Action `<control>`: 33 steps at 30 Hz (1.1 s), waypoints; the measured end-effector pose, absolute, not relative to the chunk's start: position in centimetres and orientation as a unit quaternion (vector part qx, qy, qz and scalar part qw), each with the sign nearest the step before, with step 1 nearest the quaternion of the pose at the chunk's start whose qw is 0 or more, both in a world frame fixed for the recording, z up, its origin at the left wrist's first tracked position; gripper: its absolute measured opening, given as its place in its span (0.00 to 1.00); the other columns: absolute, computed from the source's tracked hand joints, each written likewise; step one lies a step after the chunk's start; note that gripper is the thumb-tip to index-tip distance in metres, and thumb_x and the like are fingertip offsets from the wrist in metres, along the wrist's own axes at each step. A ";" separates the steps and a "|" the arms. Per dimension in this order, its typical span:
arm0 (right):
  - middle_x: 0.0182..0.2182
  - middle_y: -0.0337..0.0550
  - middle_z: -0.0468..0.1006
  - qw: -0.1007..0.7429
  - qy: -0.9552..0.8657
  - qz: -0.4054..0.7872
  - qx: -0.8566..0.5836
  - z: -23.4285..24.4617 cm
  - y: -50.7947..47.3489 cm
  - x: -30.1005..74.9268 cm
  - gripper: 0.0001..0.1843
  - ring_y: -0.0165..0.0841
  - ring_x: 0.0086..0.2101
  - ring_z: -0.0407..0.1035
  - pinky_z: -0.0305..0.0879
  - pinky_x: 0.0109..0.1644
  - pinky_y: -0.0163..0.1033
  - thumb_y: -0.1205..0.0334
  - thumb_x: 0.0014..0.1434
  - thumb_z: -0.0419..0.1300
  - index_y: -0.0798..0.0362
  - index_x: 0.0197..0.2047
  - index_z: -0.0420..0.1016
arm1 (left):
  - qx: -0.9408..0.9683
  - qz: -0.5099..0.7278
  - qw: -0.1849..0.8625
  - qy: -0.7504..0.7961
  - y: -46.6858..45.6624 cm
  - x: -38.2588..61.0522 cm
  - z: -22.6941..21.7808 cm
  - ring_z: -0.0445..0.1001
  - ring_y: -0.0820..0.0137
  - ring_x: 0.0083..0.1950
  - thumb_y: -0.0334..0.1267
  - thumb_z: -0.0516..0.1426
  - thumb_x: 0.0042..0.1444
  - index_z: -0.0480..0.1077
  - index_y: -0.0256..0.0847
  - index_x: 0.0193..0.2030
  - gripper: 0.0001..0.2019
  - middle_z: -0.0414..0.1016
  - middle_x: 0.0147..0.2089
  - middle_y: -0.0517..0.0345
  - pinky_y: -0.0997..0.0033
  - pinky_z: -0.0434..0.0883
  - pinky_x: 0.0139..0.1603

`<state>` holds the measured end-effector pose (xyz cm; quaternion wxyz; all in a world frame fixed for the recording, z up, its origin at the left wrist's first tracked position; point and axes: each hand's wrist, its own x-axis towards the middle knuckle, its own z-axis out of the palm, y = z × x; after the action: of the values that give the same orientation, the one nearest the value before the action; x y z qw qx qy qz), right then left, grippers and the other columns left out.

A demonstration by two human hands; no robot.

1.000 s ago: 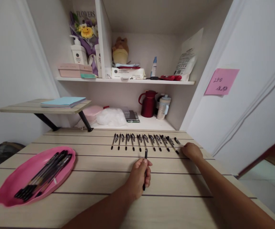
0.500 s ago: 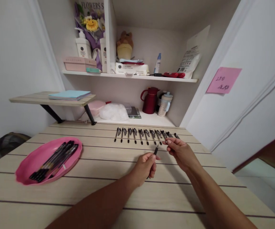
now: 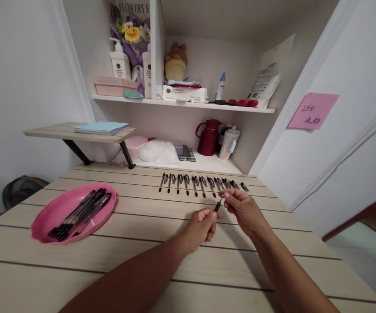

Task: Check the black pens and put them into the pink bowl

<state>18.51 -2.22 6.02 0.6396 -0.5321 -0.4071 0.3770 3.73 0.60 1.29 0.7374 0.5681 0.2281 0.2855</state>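
Note:
My left hand (image 3: 201, 226) is closed around a black pen (image 3: 217, 207), its tip pointing up and to the right. My right hand (image 3: 244, 209) pinches something small and dark at that tip, perhaps a pen cap; I cannot make it out clearly. Both hands hover over the wooden table (image 3: 142, 261). Just beyond them lies a row of several black pens and caps (image 3: 194, 184), side by side. A pink oval tray (image 3: 47, 217) at the left holds several more black pens (image 3: 80, 213).
Behind the table is a white shelf unit with a red jug (image 3: 209, 138), a white cup (image 3: 229, 142), bottles and a flower bouquet. A small raised wooden shelf (image 3: 77, 134) carries a blue notebook. A pink sticky note (image 3: 312, 116) hangs on the right wall.
My right hand left the right end of the pen row and came to the pen's tip. My left hand lifted the pen and tilted it toward the right hand.

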 end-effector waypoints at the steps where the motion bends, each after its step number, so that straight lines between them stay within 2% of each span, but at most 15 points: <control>1: 0.24 0.39 0.70 0.635 -0.410 0.380 -0.533 5.9 -2.2 18.5 0.16 0.24 0.21 0.58 0.49 0.21 0.31 0.52 0.42 0.66 0.55 0.31 0.73 | 0.568 0.285 0.738 0.229 0.6 3.7 1.3 0.54 0.82 0.13 0.53 0.50 0.52 0.67 0.36 0.40 0.20 0.60 0.19 0.67 0.79 0.48 0.15; 8: 0.25 0.39 0.71 0.595 -0.432 0.400 -0.547 5.6 -2.5 18.4 0.17 0.24 0.21 0.57 0.50 0.21 0.31 0.50 0.41 0.66 0.55 0.30 0.73 | 0.557 0.281 0.747 0.231 0.7 3.8 1.4 0.53 0.83 0.14 0.52 0.51 0.51 0.68 0.36 0.40 0.20 0.60 0.19 0.67 0.80 0.48 0.15; 14: 0.20 0.37 0.68 0.595 -0.427 0.408 -0.545 5.4 -2.8 18.2 0.16 0.24 0.19 0.54 0.46 0.21 0.31 0.51 0.43 0.65 0.55 0.30 0.73 | 0.543 0.289 0.753 0.233 0.7 3.9 1.3 0.52 0.83 0.14 0.48 0.52 0.51 0.68 0.36 0.38 0.17 0.61 0.20 0.66 0.79 0.46 0.15; 20: 0.16 0.35 0.65 0.592 -0.417 0.417 -0.549 5.3 -3.1 17.9 0.18 0.24 0.18 0.54 0.46 0.21 0.32 0.50 0.43 0.65 0.56 0.30 0.73 | 0.538 0.289 0.756 0.238 0.7 3.9 1.3 0.52 0.83 0.14 0.50 0.53 0.50 0.68 0.36 0.37 0.18 0.60 0.20 0.67 0.79 0.45 0.15; 22: 0.18 0.37 0.68 0.590 -0.410 0.437 -0.541 5.4 -3.2 17.9 0.18 0.25 0.18 0.56 0.47 0.21 0.32 0.50 0.43 0.65 0.55 0.33 0.73 | 0.537 0.289 0.756 0.237 0.7 3.9 1.3 0.51 0.83 0.14 0.50 0.53 0.49 0.67 0.36 0.36 0.17 0.60 0.19 0.67 0.79 0.45 0.15; 24: 0.27 0.41 0.73 0.599 -0.401 0.451 -0.527 5.4 -3.3 17.9 0.20 0.24 0.20 0.58 0.50 0.22 0.32 0.50 0.43 0.65 0.54 0.37 0.73 | 0.537 0.291 0.757 0.234 0.7 4.0 1.4 0.51 0.83 0.14 0.50 0.53 0.49 0.67 0.36 0.35 0.17 0.60 0.19 0.67 0.79 0.45 0.15; 26: 0.35 0.44 0.74 0.610 -0.395 0.461 -0.509 5.3 -3.4 17.9 0.21 0.24 0.21 0.59 0.53 0.23 0.33 0.50 0.44 0.64 0.53 0.40 0.74 | 0.538 0.292 0.756 0.234 0.7 4.0 1.4 0.51 0.83 0.14 0.50 0.53 0.49 0.67 0.36 0.34 0.17 0.60 0.19 0.67 0.79 0.45 0.15; 27: 0.35 0.44 0.74 0.614 -0.394 0.463 -0.504 5.3 -3.4 17.9 0.21 0.24 0.21 0.59 0.55 0.24 0.33 0.50 0.44 0.64 0.53 0.39 0.74 | 0.539 0.292 0.755 0.234 0.7 3.9 1.5 0.51 0.83 0.14 0.50 0.53 0.49 0.67 0.36 0.35 0.16 0.61 0.19 0.66 0.79 0.45 0.15; 31: 0.20 0.36 0.68 0.612 -0.395 0.467 -0.503 4.9 -3.3 18.1 0.17 0.24 0.20 0.56 0.56 0.26 0.33 0.54 0.43 0.66 0.55 0.35 0.76 | 0.545 0.290 0.753 0.229 0.7 3.9 1.4 0.51 0.83 0.14 0.49 0.52 0.51 0.67 0.36 0.35 0.16 0.60 0.19 0.67 0.79 0.45 0.15; 33: 0.17 0.34 0.65 0.605 -0.397 0.471 -0.504 4.8 -3.2 18.1 0.17 0.24 0.20 0.56 0.55 0.26 0.33 0.54 0.43 0.66 0.55 0.34 0.76 | 0.547 0.290 0.750 0.231 0.6 3.9 1.4 0.51 0.83 0.14 0.48 0.52 0.51 0.67 0.36 0.34 0.15 0.60 0.19 0.67 0.79 0.45 0.15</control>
<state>18.11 -3.23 4.78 0.6053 -0.5042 -0.3969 0.4711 3.91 0.64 1.40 0.7501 0.5475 0.2307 0.2904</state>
